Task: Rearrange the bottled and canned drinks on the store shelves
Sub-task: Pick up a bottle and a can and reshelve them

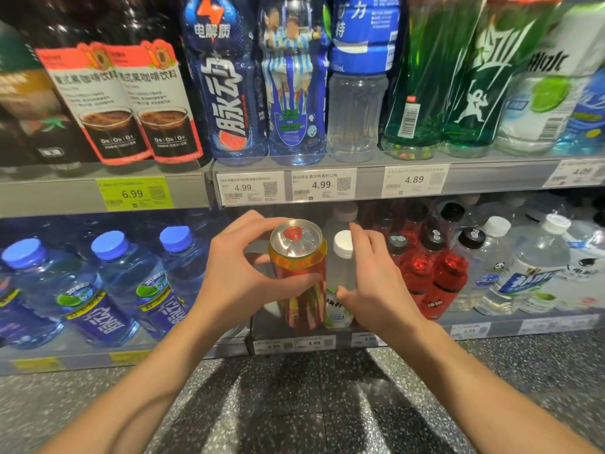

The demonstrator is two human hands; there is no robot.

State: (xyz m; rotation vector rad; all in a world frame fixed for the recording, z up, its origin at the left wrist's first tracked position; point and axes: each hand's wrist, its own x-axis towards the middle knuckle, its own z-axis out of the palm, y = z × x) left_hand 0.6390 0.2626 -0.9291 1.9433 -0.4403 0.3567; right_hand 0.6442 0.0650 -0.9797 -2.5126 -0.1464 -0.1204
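Note:
A red and gold can (302, 273) with a silver top stands upright at the front of the lower shelf. My left hand (235, 267) wraps around its left side and front. Right beside the can stands a clear bottle with a white cap (342, 257). My right hand (376, 283) closes on that bottle from the right, thumb low across its label, fingers near the cap. Can and bottle touch or nearly touch.
Red bottles with black caps (435, 276) and clear water bottles (530, 270) fill the lower shelf to the right; blue-capped bottles (108, 280) lie to the left. The upper shelf edge (327, 185) with price tags hangs just above the can. Speckled floor (294, 404) lies below.

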